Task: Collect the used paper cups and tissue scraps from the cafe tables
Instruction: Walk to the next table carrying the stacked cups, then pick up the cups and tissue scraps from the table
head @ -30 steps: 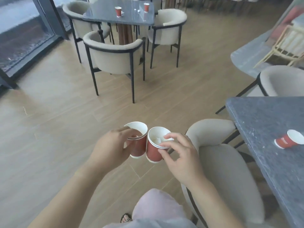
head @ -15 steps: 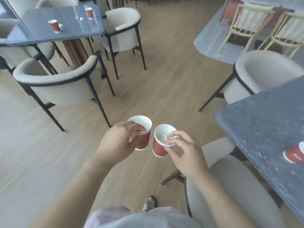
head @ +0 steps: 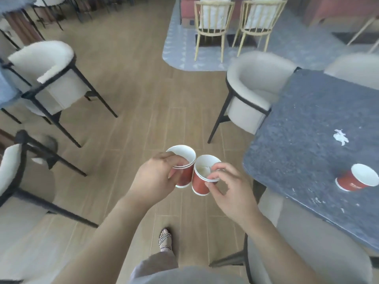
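left hand is gripping a stack of cups | right hand is pinching a cup with tissue | both are touching over the floor | another cup is lying on the table near a tissue scrap

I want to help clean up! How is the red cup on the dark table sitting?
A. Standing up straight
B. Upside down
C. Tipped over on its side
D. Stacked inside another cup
C: the red cup lies on its side on the dark table, its white open mouth facing sideways, alone and apart from the tissue scrap.
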{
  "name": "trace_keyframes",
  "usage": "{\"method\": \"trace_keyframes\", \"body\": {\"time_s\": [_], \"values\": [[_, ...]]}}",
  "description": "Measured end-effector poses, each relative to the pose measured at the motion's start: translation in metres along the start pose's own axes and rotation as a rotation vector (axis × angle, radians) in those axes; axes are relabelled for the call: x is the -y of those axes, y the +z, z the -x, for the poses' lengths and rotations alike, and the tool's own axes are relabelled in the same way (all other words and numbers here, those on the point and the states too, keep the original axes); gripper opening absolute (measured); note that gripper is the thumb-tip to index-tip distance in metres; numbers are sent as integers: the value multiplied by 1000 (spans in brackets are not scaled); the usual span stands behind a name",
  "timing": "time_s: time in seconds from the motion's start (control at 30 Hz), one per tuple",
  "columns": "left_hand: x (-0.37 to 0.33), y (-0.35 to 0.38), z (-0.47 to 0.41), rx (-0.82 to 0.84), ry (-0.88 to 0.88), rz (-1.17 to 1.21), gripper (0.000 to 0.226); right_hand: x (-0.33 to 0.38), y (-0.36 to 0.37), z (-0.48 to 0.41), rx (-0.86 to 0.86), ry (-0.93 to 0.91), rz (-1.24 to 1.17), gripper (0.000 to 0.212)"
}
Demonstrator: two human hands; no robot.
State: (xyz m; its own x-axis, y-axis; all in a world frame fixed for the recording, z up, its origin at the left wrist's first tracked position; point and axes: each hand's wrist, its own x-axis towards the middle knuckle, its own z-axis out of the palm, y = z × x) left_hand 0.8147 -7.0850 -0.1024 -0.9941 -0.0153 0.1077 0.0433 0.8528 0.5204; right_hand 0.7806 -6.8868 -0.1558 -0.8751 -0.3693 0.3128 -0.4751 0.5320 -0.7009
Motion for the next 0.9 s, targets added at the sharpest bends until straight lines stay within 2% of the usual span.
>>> {"method": "trace_keyframes", "body": {"time_s": [0.23, 0.5, 0.73, 0.9], "values": [[30, 2, -133, 210, 301, 36, 26, -24, 11, -69, -252, 151, 127, 13], [-28, 72, -240, 478, 660, 97, 23, -64, -34, -72, -489, 510, 263, 13], [-107, 167, -319, 668, 896, 52, 15, -146, -89, -67, -538, 728, 354, 17], [-150, 227, -365, 701, 938, -21, 15, -215, -123, -68, -539, 858, 363, 19]]}}
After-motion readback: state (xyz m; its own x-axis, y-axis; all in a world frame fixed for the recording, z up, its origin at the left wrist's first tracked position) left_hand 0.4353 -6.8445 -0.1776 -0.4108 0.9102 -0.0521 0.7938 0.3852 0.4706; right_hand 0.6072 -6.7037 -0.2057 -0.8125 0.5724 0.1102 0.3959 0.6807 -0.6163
